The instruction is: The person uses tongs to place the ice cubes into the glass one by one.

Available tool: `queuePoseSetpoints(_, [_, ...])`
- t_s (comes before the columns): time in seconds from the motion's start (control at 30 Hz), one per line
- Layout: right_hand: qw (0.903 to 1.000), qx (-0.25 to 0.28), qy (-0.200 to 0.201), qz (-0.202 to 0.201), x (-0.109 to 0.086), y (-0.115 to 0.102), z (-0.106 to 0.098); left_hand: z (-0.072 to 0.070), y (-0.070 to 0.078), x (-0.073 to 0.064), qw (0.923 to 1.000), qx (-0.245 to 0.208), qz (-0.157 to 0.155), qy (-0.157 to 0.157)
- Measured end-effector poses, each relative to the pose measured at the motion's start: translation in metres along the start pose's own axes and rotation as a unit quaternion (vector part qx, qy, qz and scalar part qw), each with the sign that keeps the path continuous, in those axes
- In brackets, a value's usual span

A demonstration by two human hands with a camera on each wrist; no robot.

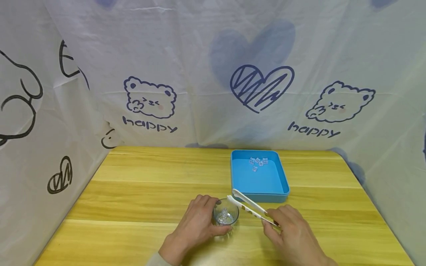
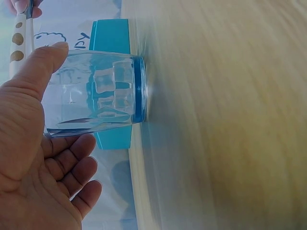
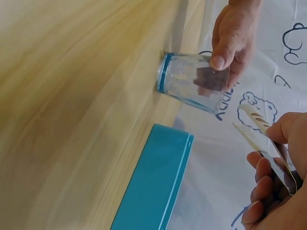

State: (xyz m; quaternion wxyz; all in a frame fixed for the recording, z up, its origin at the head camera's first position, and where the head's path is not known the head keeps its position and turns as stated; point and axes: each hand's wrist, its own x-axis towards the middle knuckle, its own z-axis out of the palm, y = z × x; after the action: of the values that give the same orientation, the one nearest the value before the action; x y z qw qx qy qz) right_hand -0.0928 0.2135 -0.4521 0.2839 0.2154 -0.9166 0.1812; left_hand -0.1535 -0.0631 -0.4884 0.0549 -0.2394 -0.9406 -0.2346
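On the table stands a clear drinking glass with several clear cubes in its lower part. My left hand holds it near the rim, thumb on the near side and fingers behind. A pair of white tongs with gold spots is pinched in my right hand between thumb and fingers. Its two tips stand slightly apart, with nothing visible between them, and overlap the glass's right rim in the head view. In the right wrist view the tips are beyond the glass mouth, apart from it.
Behind and right of the glass sits a shallow blue tray, with several clear cubes toward its back. White cloth with drawings hangs behind and at both sides of the wooden table.
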Motion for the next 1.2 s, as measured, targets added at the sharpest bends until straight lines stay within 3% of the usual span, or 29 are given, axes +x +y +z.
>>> queuePoseSetpoints(0.2, [0.9996,0.014,0.022,-0.009,0.003,0.009,0.002,0.000,0.000,0.000,1.0000,0.001,-0.002,-0.002])
queuePoseSetpoints(0.77, [0.9990,0.000,0.016,0.042,0.016,0.032,0.006,0.001,0.000,0.000,0.9999,-0.003,-0.011,-0.010])
queuePoseSetpoints(1.2, [0.9958,-0.009,-0.014,0.090,0.015,0.054,0.017,0.002,-0.001,0.000,1.0000,-0.001,-0.003,-0.004])
